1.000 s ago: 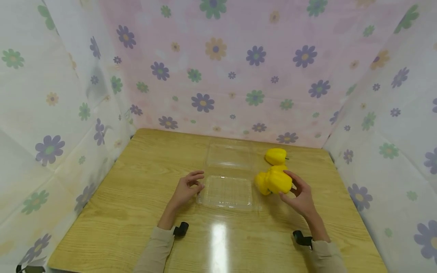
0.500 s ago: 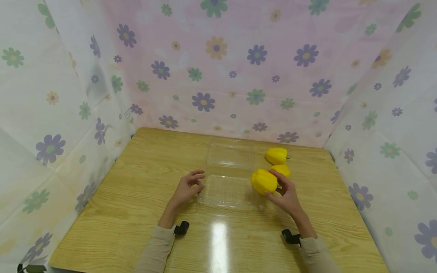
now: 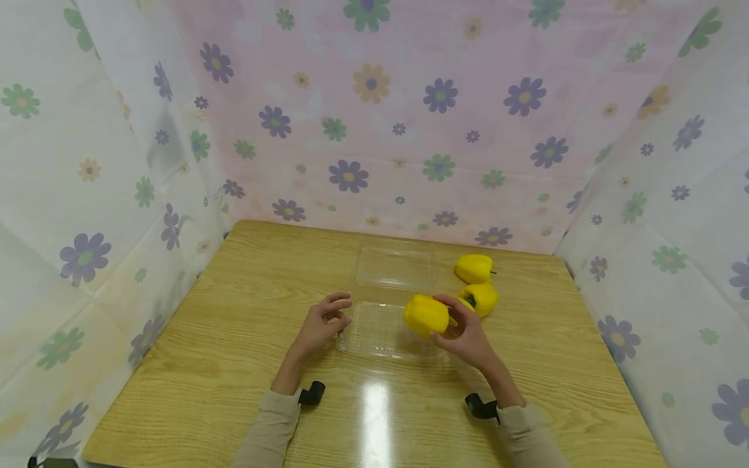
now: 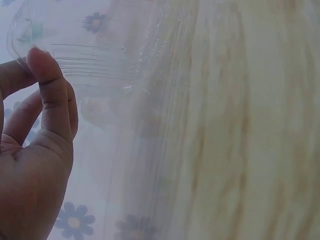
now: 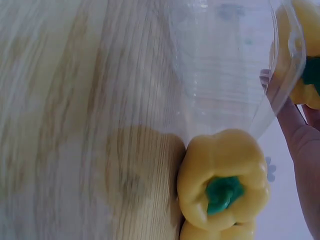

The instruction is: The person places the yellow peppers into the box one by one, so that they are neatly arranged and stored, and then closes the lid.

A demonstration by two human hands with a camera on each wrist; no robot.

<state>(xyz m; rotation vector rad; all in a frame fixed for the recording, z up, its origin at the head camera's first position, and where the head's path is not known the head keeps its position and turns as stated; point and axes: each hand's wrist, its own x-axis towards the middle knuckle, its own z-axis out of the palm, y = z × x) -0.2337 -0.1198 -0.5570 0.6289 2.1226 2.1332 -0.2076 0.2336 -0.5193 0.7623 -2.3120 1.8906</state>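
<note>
Flowery pink-and-white cloth (image 3: 374,130) fills the top of the frame, behind a wood-grain table (image 3: 205,364). Two yellow bell peppers (image 3: 474,268) sit right of centre, and a third is mostly blocked by the right hand (image 3: 471,338). That hand's gripping a chunky, shiny, lobed yellow pepper (image 3: 426,315), green stem showing in the right wrist view, over the right end of a clear plastic container (image 3: 371,335). The left hand (image 3: 318,324) pinches the container's left rim.
</note>
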